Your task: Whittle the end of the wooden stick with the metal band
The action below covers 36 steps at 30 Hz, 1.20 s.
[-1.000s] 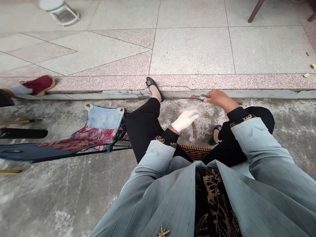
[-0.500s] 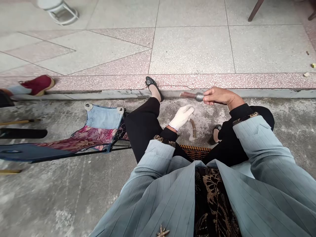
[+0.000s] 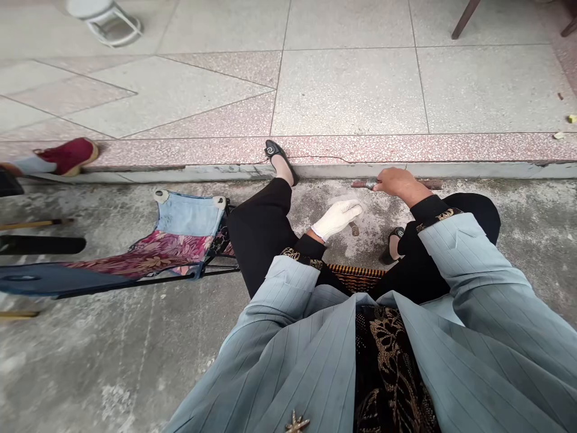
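My left hand [image 3: 337, 219] wears a white glove and rests low on the concrete between my legs, fingers closed over a short rusty brown piece [image 3: 354, 229] whose end sticks out beside the fingertips. My right hand [image 3: 396, 183] is bare and gripped round a rod-like tool with a shiny metal band [image 3: 370, 183]; the tool lies low along the kerb, its reddish ends showing on both sides of the hand. A pale dusty patch [image 3: 374, 216] marks the ground between both hands.
A folding fabric stool [image 3: 171, 240] lies tipped over at my left. A raised tiled step [image 3: 315, 150] runs across ahead. A red shoe [image 3: 67, 155] of another person sits far left. A woven basket edge [image 3: 356, 276] shows under my lap. Chair legs [image 3: 464, 18] stand far right.
My right hand, lifted with the tool half a second ago, has come back down to the ground by the kerb. My gloved left hand shifted slightly right over the rusty piece.
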Tool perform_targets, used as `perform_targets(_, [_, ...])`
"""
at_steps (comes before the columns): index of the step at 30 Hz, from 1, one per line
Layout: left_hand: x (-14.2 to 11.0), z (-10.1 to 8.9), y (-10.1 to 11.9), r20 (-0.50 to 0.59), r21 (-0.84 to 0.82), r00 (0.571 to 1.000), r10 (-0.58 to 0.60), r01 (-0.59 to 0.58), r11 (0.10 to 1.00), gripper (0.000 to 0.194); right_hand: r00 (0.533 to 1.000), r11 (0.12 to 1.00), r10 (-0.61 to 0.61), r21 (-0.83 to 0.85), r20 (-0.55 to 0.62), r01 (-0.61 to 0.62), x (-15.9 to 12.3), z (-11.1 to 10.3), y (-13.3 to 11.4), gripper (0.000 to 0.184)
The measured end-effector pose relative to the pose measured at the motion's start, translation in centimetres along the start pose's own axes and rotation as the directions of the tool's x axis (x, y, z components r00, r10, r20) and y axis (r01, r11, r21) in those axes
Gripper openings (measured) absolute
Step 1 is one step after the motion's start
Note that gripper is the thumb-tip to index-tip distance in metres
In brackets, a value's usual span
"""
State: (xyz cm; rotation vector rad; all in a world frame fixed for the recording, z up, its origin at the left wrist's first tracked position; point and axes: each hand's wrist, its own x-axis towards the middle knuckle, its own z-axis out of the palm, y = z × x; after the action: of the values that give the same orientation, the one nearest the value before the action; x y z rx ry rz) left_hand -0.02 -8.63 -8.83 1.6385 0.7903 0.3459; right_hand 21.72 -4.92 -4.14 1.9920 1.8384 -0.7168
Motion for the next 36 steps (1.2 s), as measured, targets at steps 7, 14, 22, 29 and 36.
perform_targets(7, [-0.1, -0.6, 0.0, -0.074, 0.013, 0.997, -0.013, 0.014, 1.000, 0.034, 0.903, 0.981, -0.177, -0.006, 0.392, 0.195, -0.6, 1.1, 0.0, 0.035])
perform_targets(14, [0.5, -1.3, -0.8, -0.264, 0.013, 0.964, 0.019, -0.017, 1.000, 0.027, 0.573, 0.625, -0.730, 0.704, 0.373, 0.337, -2.5, -1.0, 0.7, 0.034])
perform_targets(22, [0.1, -0.1, -0.1, -0.016, -0.142, 1.000, -0.023, 0.020, 0.990, 0.034, 0.958, 0.426, -0.212, 0.864, -0.195, 0.270, -0.9, -1.3, 2.1, 0.031])
perform_targets(29, [-0.3, -0.4, 0.5, -0.004, 0.015, 0.999, 0.036, -0.036, 0.999, 0.036, 0.997, 0.993, -0.007, 0.118, -0.075, 0.016, 0.1, -0.7, 0.6, 0.035])
perform_targets(36, [-0.2, -1.1, 0.3, -0.230, 0.009, 0.973, 0.027, -0.025, 1.000, 0.030, 0.863, 0.964, -0.263, 0.096, 0.431, 0.246, -0.8, 0.7, -0.2, 0.029])
